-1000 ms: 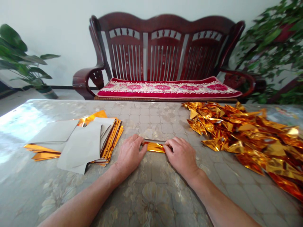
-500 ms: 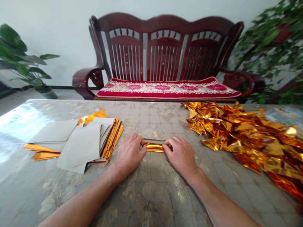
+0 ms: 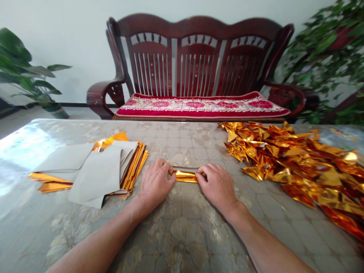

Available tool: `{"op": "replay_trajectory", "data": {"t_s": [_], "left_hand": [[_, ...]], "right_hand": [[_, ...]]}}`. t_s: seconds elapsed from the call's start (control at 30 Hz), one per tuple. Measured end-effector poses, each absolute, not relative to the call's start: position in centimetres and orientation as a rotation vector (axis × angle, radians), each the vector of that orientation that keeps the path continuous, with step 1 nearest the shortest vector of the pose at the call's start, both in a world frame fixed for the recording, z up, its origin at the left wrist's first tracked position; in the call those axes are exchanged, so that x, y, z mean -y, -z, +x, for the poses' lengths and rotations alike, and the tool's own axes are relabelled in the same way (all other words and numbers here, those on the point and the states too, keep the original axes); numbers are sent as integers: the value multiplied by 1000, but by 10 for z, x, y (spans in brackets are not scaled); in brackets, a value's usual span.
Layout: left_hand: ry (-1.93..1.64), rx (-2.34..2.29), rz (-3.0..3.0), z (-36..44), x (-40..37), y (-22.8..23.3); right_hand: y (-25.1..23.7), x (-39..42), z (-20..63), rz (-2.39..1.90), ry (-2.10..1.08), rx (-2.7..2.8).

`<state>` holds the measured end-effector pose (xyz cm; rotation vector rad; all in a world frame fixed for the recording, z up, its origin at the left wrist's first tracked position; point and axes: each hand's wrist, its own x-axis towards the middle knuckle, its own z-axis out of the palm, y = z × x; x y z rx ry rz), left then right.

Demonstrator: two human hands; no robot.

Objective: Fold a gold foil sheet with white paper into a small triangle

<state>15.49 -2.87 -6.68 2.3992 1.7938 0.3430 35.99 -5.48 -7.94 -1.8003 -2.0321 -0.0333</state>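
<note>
A glossy bench [image 3: 182, 235] covered in pale floral-patterned plastic fills the lower frame. At left centre lies a loose stack of flat grey-backed gold foil sheets [image 3: 96, 170]; at right, a wide heap of crumpled, folded gold foil pieces [image 3: 295, 167] spreads to the frame's edge. Across the upper centre stands a carved dark-red wooden settee [image 3: 196, 60] with a red and pink patterned seat cushion [image 3: 199, 106]. Green leafy plants stand at upper left [image 3: 22, 72] and upper right [image 3: 330, 57].
</note>
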Motion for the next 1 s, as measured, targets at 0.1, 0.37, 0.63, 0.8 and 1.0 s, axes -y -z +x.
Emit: {"op": "replay_trajectory", "data": {"t_s": [0.1,0.37,0.63,0.8,1.0], "left_hand": [[-337,-1786,2374,155,28,65],[-344,-1799,2334,155,29,66],[-384,-1770,2360,153,30,68],[-483,-1785,2365,150,31,71],[-588,-1554,2578,151,35,72]], "right_hand": [[80,55,360,-1796,31,2031],[79,54,360,-1839,8,2040],[77,55,360,-1861,5,2047],[77,54,360,-1874,19,2050],[76,54,360,-1883,-5,2047]]}}
